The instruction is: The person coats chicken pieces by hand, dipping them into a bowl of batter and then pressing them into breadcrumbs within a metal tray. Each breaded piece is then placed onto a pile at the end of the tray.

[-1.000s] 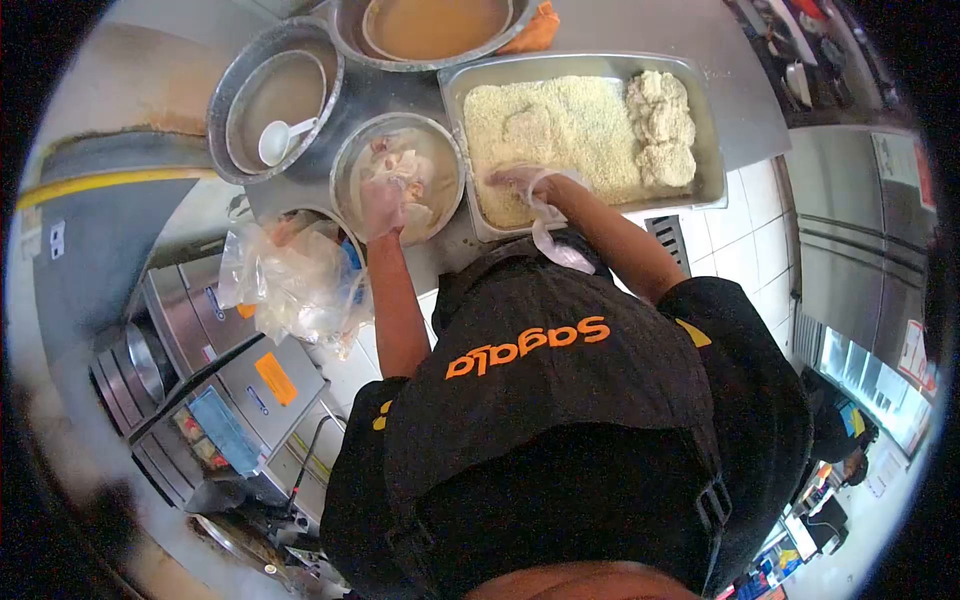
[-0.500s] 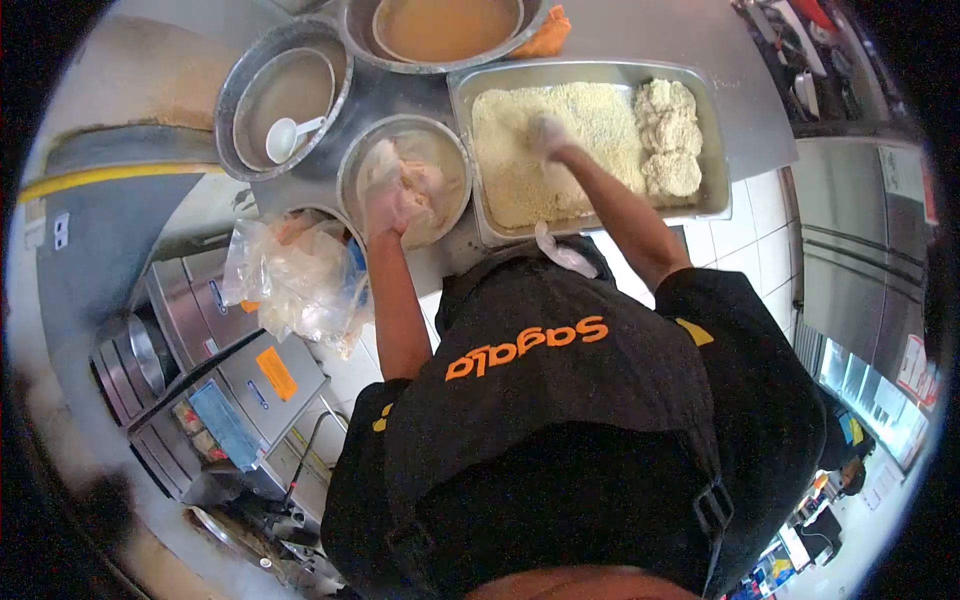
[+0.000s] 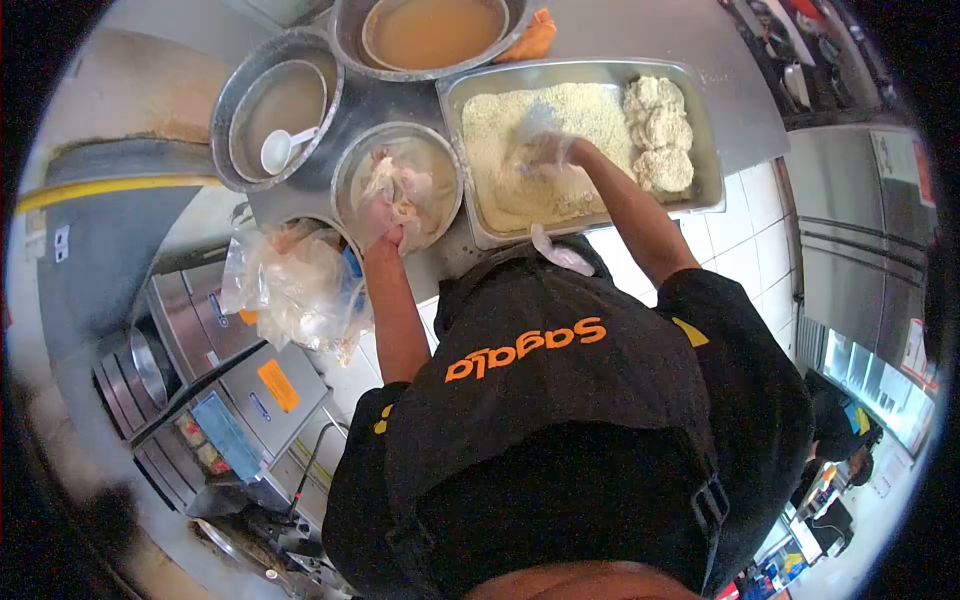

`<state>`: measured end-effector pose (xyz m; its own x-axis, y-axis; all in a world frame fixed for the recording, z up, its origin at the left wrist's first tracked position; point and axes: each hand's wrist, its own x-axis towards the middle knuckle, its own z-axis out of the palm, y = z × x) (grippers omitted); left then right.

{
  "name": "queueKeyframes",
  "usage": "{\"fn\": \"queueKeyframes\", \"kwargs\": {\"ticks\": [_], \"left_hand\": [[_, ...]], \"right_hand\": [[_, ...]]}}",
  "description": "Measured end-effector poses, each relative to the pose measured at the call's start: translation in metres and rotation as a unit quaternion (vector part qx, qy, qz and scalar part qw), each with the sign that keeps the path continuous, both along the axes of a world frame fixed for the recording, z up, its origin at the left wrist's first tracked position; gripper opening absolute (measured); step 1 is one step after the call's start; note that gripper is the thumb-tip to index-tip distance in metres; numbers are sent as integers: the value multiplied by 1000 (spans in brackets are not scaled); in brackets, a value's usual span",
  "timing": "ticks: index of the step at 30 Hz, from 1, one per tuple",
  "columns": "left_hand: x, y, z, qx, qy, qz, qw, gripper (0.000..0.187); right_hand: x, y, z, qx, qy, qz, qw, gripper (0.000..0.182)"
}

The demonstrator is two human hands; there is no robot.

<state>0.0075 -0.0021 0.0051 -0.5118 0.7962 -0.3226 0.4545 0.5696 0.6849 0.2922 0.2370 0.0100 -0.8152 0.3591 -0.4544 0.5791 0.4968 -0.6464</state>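
Note:
My left hand, in a clear plastic glove, is inside a round metal bowl and grips a pale piece of raw chicken that lies in batter. My right hand, also gloved, rests fingers spread on the breadcrumbs in a rectangular steel tray. Several breaded pieces are stacked at the tray's right end.
A large bowl with a white ladle stands at the left. Another bowl of brown liquid sits at the top, next to an orange cloth. A crumpled plastic bag hangs below the counter, above steel equipment. White tiled floor shows at the right.
My right hand moved from the tray's near edge up into the crumbs, then settled slightly lower. My left hand stayed in the bowl and shifted its grip on the chicken.

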Motion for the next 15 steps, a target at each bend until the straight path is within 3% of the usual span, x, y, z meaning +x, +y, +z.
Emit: {"fn": "queueKeyframes", "kwargs": {"ticks": [2,4,7,8,9,11,12,14,15], "left_hand": [[11,2,26,-60,105,2,993,41],[16,-1,29,10,4,44,999,36],[20,4,30,122,-143,99,977,30],[20,5,29,141,-133,86,977,30],[20,6,29,159,-122,73,977,30],[14,1,26,162,19,-13,987,31],[10,-1,25,162,90,-55,981,32],[9,-5,27,160,229,-134,951,34],[9,-6,31,108,199,-139,964,33]], "right_hand": [[-1,-1,35,46,-17,26,998,59],[0,3,50,76,-62,21,995,51],[6,-2,97,84,-25,-110,990,50],[6,-6,104,103,-3,-142,985,39],[12,-4,77,178,64,-116,975,36],[25,2,3,325,193,-60,924,33],[29,-6,22,254,78,3,964,31],[33,-16,42,155,-108,-45,981,33],[35,-23,46,101,-199,-66,972,35]]}}
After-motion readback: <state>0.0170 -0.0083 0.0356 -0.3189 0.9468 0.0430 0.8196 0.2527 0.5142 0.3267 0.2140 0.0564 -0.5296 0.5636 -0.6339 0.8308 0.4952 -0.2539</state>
